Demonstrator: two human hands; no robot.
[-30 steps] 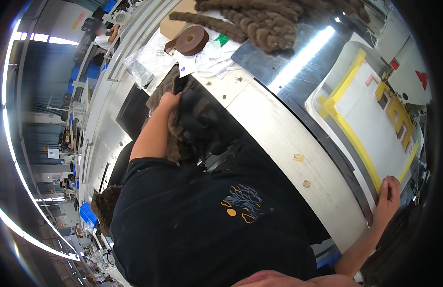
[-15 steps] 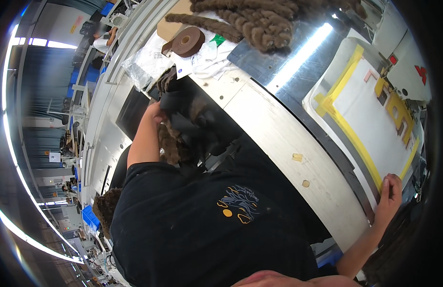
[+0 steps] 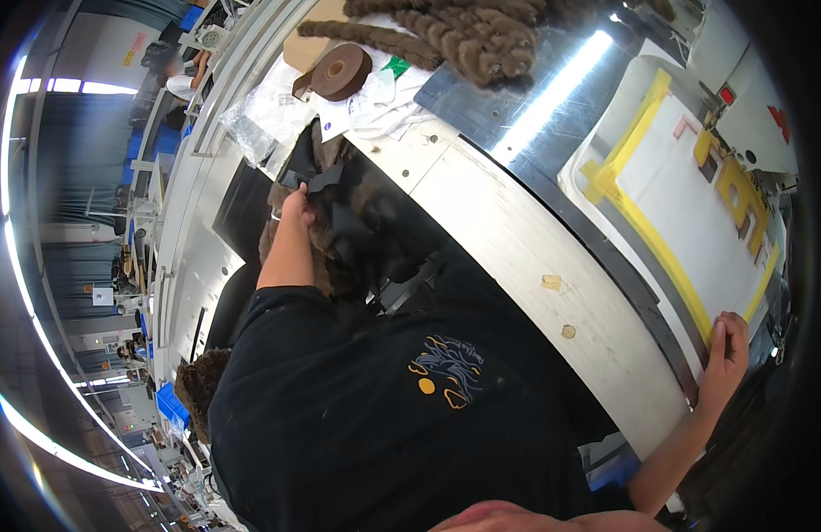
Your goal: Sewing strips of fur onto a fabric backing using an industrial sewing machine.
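Note:
My left hand (image 3: 299,204) is closed on a bundle of dark brown fur (image 3: 273,235) and black fabric (image 3: 317,180) over the dark recess beside the pale table edge (image 3: 481,230). My right hand (image 3: 725,350), fingers curled, grips the lower edge of a white board (image 3: 676,204) bordered with yellow tape and carrying cut letter-like shapes (image 3: 730,191). The board lies beside a shiny metal plate (image 3: 481,106).
Brown fur strips (image 3: 477,49), a roll of brown tape (image 3: 339,71), cardboard (image 3: 304,49) and crumpled white bags (image 3: 268,124) lie at the back. A blue crate (image 3: 171,403) is at left. A seated person (image 3: 184,84) works farther off.
My left hand first drew back down and left with the fur, then shifted slightly forward again, the black fabric changing shape. My right hand stays at the board's edge.

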